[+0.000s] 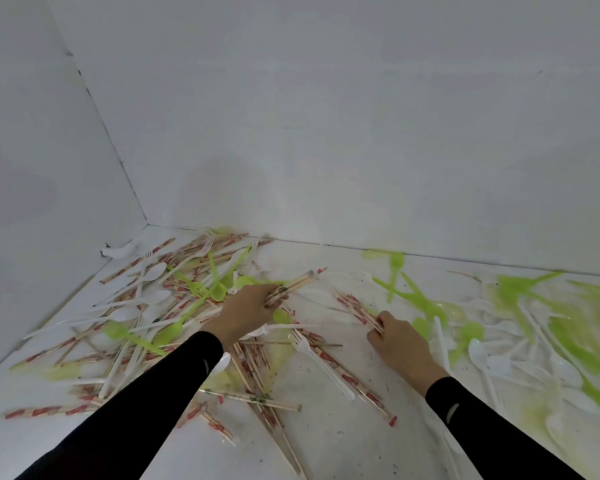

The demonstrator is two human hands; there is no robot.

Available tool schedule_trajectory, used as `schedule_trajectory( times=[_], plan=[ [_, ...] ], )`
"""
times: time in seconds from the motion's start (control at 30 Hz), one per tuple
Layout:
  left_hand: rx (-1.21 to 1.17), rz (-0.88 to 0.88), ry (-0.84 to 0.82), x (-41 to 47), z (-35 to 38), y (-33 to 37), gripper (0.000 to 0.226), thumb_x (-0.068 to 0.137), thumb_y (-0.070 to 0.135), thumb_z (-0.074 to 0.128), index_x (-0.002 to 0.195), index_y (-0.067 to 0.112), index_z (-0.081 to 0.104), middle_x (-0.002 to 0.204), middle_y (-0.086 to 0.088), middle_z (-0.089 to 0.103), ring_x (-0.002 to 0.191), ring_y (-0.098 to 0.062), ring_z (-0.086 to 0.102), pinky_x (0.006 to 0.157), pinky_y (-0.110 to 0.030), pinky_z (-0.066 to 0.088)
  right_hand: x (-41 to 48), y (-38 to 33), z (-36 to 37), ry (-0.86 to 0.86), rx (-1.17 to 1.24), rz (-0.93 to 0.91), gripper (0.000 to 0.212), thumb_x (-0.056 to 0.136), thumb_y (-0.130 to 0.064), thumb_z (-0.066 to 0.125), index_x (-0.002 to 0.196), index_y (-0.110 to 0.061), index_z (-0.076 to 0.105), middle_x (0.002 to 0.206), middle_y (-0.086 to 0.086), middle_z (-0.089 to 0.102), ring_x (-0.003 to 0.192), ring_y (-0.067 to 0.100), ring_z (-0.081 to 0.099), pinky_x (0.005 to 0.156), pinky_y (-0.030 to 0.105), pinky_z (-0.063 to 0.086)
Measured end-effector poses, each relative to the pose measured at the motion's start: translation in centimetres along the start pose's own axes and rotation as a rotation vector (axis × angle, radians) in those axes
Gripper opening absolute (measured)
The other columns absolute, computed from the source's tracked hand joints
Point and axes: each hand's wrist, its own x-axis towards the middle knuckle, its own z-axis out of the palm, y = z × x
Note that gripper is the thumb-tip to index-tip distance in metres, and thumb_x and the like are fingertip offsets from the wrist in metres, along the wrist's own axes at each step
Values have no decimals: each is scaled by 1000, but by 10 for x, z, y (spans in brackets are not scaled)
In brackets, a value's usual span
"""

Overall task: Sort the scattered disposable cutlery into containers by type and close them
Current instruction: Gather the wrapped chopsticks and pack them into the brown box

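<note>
Your left hand (248,308) sits just left of the frame's centre, its fingers curled tight round a bundle of wrapped chopsticks (297,283). The ends of the bundle poke out past your fingers toward the upper right.

Your right hand (400,339) lies right of centre and a little lower. It grips a second bunch of chopsticks (355,306), whose red-printed wrappers run up and to the left from your fingers, low over the white surface (343,441). The two hands are apart, with bare surface between them. Black sleeves (153,410) cover both forearms to the wrist.

The rest of the cutlery is scattered all round you:
- Loose chopsticks (45,411) criss-cross the lower left and the lower centre, some passing under your left forearm.
- White spoons (153,271) lie in the left part of the frame, mixed with green spoons and forks (196,287).
- A white fork (321,362) lies between your forearms, tines toward the upper left, across a wrapped pair of chopsticks.
- On the right side is a heap of green and white pieces (568,327) — too smeared by blur to tell their types.

White walls (291,116) fill the upper half and meet in a corner at the upper left.
</note>
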Motion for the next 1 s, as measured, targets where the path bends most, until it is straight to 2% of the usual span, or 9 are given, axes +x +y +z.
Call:
schedule_trajectory(
  times=[0.13,0.3,0.4,0.53,0.63,0.73,0.8,0.87,1.0],
  plan=[
    [422,71,-126,18,1,-1,35,96,21,49,131,26,56,123,4,62,114,-23,60,85,-39,54,-12,-1,1,-50,-38,-19,14,94,-33,50,99,-20,51,91,1,61,82,22,57,63,29,42],
    [715,198,-329,30,3,4,52,100,28,48,150,30,33,153,9,35,136,-19,39,97,-35,45,-13,0,12,-152,-22,-66,42,93,-21,48,134,-28,51,126,-3,56,118,19,54,88,30,45],
    [798,229,-316,38,6,2,48,98,19,51,144,26,42,144,2,40,127,-21,43,82,-33,47,-13,-3,17,-225,-60,-134,27,96,-27,45,118,-23,60,104,-4,49,111,21,55,78,29,42],
    [830,308,-254,45,5,-4,23,98,21,53,121,18,55,129,0,47,117,-19,43,78,-33,49,-9,7,14,-63,-107,-148,27,99,-45,45,104,-24,62,92,-10,47,98,16,59,69,28,40],
    [679,322,-215,51,3,-7,30,99,38,51,122,19,55,126,4,51,120,-18,43,81,-32,47,-5,16,4,131,98,-215,28,98,-53,45,79,-38,59,79,-13,46,75,17,54,63,30,38],
    [320,283,-72,50,-3,5,25,97,38,55,104,14,60,89,5,55,97,-20,51,74,-30,41,3,18,-4,381,162,-315,36,97,-55,41,65,-39,48,69,-15,47,67,20,44,63,32,33],
    [112,243,22,47,-11,14,23,97,36,57,92,14,58,71,6,48,72,-19,51,59,-27,34,5,9,-14,374,341,-261,32,101,-45,42,83,-29,64,74,-8,61,73,26,54,64,37,41],
    [-134,218,105,43,-19,22,17,97,33,58,89,18,59,69,5,59,56,-11,52,52,-21,37,2,-3,-20,306,612,-214,25,101,-39,40,92,-29,60,79,-6,68,75,24,63,67,37,48],
    [-486,187,189,28,-35,37,13,96,33,60,98,22,67,77,12,72,65,5,63,65,-11,49,-6,-29,-18,182,738,-257,17,103,-33,42,97,-26,57,62,-4,52,54,19,46,53,37,43]
  ],
)
